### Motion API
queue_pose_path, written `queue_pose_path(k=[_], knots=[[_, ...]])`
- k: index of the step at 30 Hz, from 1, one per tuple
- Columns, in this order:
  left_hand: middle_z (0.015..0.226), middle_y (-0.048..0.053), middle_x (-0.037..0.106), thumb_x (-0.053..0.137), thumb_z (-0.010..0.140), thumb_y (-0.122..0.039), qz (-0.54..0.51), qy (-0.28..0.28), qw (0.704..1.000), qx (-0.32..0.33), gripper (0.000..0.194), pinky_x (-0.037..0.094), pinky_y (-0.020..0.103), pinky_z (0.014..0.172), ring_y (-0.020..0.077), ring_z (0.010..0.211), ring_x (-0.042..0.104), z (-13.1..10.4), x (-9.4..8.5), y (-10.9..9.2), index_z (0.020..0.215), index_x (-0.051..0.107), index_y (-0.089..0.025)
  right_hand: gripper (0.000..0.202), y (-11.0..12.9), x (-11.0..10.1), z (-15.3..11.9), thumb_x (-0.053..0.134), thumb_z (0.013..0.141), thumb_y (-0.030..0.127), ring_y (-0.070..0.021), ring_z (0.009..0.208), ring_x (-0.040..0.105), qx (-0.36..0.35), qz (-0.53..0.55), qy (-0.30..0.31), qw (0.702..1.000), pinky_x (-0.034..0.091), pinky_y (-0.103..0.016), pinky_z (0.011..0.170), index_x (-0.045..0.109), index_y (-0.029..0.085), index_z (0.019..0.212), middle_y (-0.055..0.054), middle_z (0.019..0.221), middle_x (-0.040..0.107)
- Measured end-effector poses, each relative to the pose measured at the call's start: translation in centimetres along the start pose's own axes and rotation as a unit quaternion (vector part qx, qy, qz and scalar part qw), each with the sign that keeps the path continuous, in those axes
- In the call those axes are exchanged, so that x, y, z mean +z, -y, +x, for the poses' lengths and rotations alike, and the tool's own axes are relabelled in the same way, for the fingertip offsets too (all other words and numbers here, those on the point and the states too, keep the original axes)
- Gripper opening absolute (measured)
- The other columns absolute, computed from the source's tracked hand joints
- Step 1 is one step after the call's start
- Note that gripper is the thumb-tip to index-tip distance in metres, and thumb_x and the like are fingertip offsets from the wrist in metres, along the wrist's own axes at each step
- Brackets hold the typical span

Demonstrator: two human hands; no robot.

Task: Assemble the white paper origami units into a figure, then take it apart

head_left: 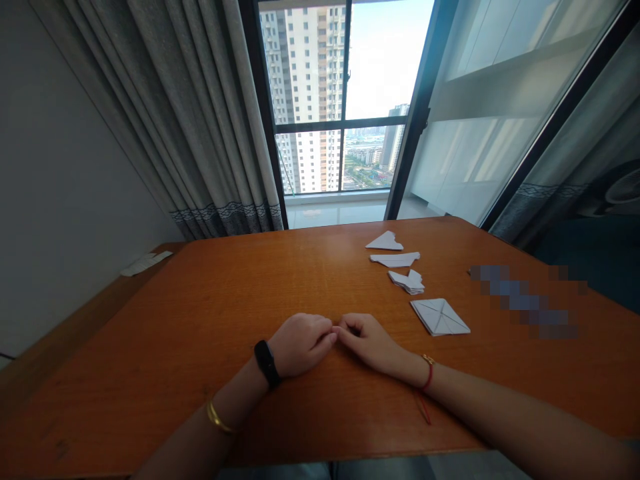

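My left hand (303, 343) rests on the wooden table (240, 293) with its fingers curled in. My right hand (367, 340) lies beside it, fingers bent and thumb forward, and the two hands touch at their fingertips. No object shows in either one. To the right of my right hand is a square of folded white paper (441, 316) with crossing creases. Beyond it lie more white paper pieces: a small folded stack (407, 281), a long narrow fold (395, 259) and a pointed, triangular fold (385, 241).
A blurred-out patch (523, 297) covers something at the table's right side. Whitish papers (146, 263) lie on a ledge by the left wall. Past the far table edge are a grey curtain (200, 120) and a window door (343, 123).
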State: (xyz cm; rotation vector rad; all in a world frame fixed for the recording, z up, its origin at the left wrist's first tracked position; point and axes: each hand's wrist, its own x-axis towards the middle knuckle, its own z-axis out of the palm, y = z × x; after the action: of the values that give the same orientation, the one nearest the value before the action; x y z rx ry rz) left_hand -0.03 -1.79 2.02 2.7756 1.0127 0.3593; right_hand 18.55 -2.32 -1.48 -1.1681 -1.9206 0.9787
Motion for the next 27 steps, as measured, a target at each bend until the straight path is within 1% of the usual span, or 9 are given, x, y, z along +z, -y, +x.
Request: queue_pose_path(k=[7,12,19,23,27], knots=[[0.072,0.001,0.06,0.036,0.094,-0.03,0.01,0.002,1.0,-0.004,0.028,0.033,0.027,0.06,0.0142,0.064,0.053,-0.07,-0.22,-0.14,0.073,0.051,-0.019,0.031,0.05,-0.08,0.0,0.051,0.083,0.03,-0.0091,0.055,0.036,0.004,-0.004,0.002,1.0,0.028,-0.022,0.051,0.043,0.017,0.056,0.004,0.055,0.043],[0.074,0.002,0.061,0.034,0.095,-0.031,0.003,0.008,1.0,-0.014,0.03,0.036,0.027,0.062,0.0149,0.066,0.055,0.0,-0.13,-0.16,0.076,0.054,-0.018,0.031,0.18,-0.08,-0.03,0.051,0.083,0.03,-0.0092,0.056,0.037,0.005,-0.004,0.001,1.0,0.028,-0.022,0.051,0.043,0.017,0.056,0.004,0.055,0.043],[0.09,0.005,0.066,0.022,0.098,-0.033,-0.072,0.029,0.996,-0.044,0.042,0.043,0.028,0.076,0.017,0.082,0.06,0.41,-0.74,-0.8,0.092,0.061,-0.018,0.034,0.46,-0.39,0.32,0.049,0.084,0.036,-0.0094,0.056,0.036,0.024,0.032,-0.02,0.999,0.03,-0.022,0.052,0.041,0.018,0.057,0.004,0.056,0.042],[0.092,0.005,0.067,0.023,0.098,-0.037,-0.093,0.031,0.993,-0.067,0.043,0.044,0.028,0.077,0.0178,0.083,0.061,0.57,-0.89,-0.7,0.091,0.061,-0.019,0.035,0.31,-0.54,0.49,0.05,0.084,0.038,-0.0091,0.055,0.035,0.022,0.044,-0.026,0.998,0.029,-0.022,0.051,0.042,0.018,0.057,0.004,0.056,0.041],[0.089,0.005,0.067,0.024,0.098,-0.038,-0.092,0.029,0.992,-0.08,0.043,0.043,0.028,0.074,0.0176,0.081,0.061,0.55,-0.47,-0.42,0.087,0.061,-0.019,0.034,0.31,-0.51,0.59,0.049,0.084,0.037,-0.0094,0.055,0.037,0.021,0.034,-0.022,0.999,0.03,-0.022,0.051,0.043,0.018,0.057,0.004,0.056,0.043]])
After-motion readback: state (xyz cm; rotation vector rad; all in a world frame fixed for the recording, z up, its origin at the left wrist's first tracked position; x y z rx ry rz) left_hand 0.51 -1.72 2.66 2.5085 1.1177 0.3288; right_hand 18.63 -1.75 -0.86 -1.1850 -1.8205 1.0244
